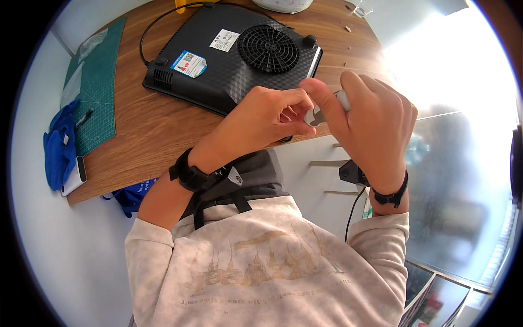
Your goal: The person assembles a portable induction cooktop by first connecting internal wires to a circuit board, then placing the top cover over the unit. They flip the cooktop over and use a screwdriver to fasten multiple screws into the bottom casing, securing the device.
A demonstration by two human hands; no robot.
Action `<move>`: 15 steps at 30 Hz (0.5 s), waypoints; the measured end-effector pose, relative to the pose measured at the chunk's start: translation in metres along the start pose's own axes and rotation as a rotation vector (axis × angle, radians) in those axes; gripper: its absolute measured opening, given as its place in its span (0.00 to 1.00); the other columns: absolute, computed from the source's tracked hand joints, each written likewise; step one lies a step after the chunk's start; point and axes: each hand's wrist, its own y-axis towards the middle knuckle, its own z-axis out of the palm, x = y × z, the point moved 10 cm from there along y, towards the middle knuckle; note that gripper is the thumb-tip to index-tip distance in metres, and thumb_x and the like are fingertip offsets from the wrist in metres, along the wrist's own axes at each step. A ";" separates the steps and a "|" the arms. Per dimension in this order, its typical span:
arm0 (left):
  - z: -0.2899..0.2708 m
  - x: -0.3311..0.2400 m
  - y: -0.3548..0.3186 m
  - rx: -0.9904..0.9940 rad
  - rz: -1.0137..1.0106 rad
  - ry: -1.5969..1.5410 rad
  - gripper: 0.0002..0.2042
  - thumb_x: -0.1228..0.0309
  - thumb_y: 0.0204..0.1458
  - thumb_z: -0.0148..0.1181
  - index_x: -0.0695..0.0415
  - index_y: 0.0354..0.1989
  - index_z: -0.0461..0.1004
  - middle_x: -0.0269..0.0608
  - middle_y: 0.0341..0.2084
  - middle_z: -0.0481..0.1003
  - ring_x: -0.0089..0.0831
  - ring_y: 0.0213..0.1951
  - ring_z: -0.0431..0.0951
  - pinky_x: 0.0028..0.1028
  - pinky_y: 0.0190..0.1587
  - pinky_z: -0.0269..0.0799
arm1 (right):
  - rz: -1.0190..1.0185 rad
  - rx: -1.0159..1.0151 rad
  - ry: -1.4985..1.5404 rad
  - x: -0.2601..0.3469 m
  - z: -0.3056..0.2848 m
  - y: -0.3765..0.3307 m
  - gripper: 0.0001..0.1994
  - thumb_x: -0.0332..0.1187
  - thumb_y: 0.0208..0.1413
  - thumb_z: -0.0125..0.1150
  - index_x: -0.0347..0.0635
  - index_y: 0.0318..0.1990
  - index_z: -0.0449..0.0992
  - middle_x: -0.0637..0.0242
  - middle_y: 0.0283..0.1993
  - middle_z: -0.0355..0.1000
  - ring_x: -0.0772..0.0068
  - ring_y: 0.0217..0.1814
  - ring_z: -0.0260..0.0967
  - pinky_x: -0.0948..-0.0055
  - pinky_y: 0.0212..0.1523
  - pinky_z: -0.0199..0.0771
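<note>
My right hand (376, 111) is closed around a small pale grey object (343, 100), most of it hidden in the fist. Its light metallic-looking end shows between the two hands, above the table's near edge. The thumb and forefinger of my left hand (275, 113) curl round that end and pinch it. What kind of thing it is, I cannot make out. Just beyond my hands a black induction cooker (218, 73) lies upside down. Its round fan grille (268, 49), small feet and stickers face up, and neither hand visibly grips it.
The cooker's black cable (143, 46) loops behind it on the wooden table (131, 117). At the left lie a green cutting mat (101, 103), a blue cloth (60, 144) and a white phone-like device (74, 177). A white round container (280, 4) stands at the far edge.
</note>
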 end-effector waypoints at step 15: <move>0.006 -0.011 0.010 0.067 0.049 0.168 0.08 0.75 0.57 0.67 0.64 0.37 0.73 0.48 0.26 0.79 0.41 0.28 0.80 0.31 0.34 0.76 | 0.097 0.292 0.645 -0.026 0.001 -0.006 0.16 0.22 0.53 0.68 0.37 0.50 0.80 0.60 0.43 0.80 0.71 0.38 0.78 0.74 0.41 0.81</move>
